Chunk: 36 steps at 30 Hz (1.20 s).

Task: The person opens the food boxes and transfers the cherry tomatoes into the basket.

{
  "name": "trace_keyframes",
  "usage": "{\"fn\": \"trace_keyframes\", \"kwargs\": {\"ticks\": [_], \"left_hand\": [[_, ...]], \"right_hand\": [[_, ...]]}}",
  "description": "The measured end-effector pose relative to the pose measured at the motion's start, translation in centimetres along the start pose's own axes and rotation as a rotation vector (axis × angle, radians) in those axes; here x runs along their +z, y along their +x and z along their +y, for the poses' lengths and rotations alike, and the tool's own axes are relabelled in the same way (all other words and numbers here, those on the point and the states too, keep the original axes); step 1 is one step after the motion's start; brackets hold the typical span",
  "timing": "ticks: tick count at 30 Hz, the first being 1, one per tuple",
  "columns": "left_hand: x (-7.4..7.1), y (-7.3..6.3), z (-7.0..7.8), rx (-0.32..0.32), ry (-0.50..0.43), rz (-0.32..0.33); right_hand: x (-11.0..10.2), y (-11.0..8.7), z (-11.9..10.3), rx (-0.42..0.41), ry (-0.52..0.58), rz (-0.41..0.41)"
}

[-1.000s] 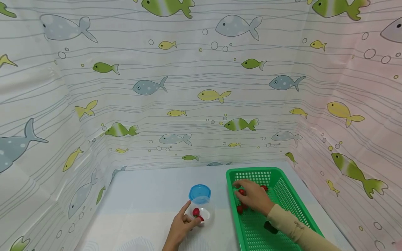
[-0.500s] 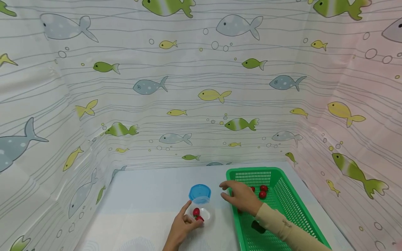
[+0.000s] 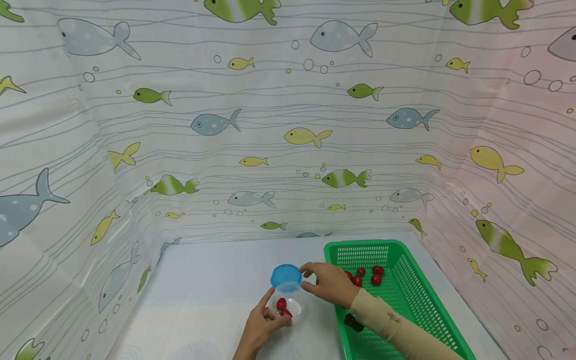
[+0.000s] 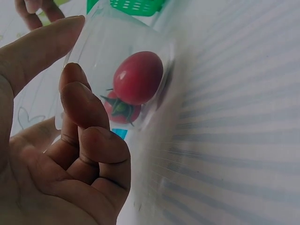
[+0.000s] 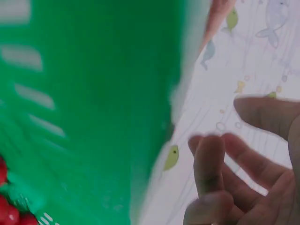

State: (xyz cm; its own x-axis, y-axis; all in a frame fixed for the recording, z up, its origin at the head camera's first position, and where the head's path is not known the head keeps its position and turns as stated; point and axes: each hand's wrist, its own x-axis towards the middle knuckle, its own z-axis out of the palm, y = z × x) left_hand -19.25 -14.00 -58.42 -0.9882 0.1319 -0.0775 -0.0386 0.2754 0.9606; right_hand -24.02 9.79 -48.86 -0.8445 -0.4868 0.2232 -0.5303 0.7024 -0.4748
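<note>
My left hand (image 3: 261,322) grips a small clear plastic cup (image 3: 298,306) by its left side, index finger and thumb at the wall. Two cherry tomatoes lie inside; one tomato (image 4: 138,78) shows its smooth side in the left wrist view, the other tomato (image 4: 121,112) its green calyx. Behind the cup lies a blue lid (image 3: 286,275), partly overlapped by the cup's rim. My right hand (image 3: 332,283) hovers between the basket and the cup, its curved fingers and thumb apart. The right wrist view shows nothing between those fingertips.
A green plastic basket (image 3: 432,305) stands at the right, with several cherry tomatoes (image 3: 376,279) toward its back left. A white covered table (image 3: 211,280) spreads to the left. A fish-patterned sheet (image 3: 288,165) walls in the back and sides.
My right hand has come left out of the basket, over its left rim toward the cup, uncovering tomatoes. My left hand and the cup stay put.
</note>
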Motion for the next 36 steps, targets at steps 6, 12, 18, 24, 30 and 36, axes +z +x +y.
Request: {"fn": "trace_keyframes", "kwargs": {"ticks": [6,12,18,24,30,36], "left_hand": [[-0.2,0.0,0.0,0.002,-0.01,-0.001],[-0.4,-0.1,0.0,0.02,-0.024,-0.005],[-0.3,-0.1,0.0,0.02,-0.029,-0.016],[-0.3,-0.2,0.1,0.021,-0.035,-0.019],[-0.3,-0.2,0.1,0.021,-0.031,-0.02],[-0.3,0.0,-0.2,0.022,-0.045,-0.024]], "right_hand": [[0.2,0.8,-0.6,-0.017,0.009,-0.024],[0.6,1.6,-1.4,-0.032,-0.009,-0.045],[1.4,2.4,-2.1,-0.003,0.011,-0.103],[2.1,3.2,-2.8,0.032,-0.015,-0.177],[3.6,3.6,-2.9,0.05,-0.023,-0.232],[4.9,4.0,-2.9,0.082,-0.019,-0.241]]}}
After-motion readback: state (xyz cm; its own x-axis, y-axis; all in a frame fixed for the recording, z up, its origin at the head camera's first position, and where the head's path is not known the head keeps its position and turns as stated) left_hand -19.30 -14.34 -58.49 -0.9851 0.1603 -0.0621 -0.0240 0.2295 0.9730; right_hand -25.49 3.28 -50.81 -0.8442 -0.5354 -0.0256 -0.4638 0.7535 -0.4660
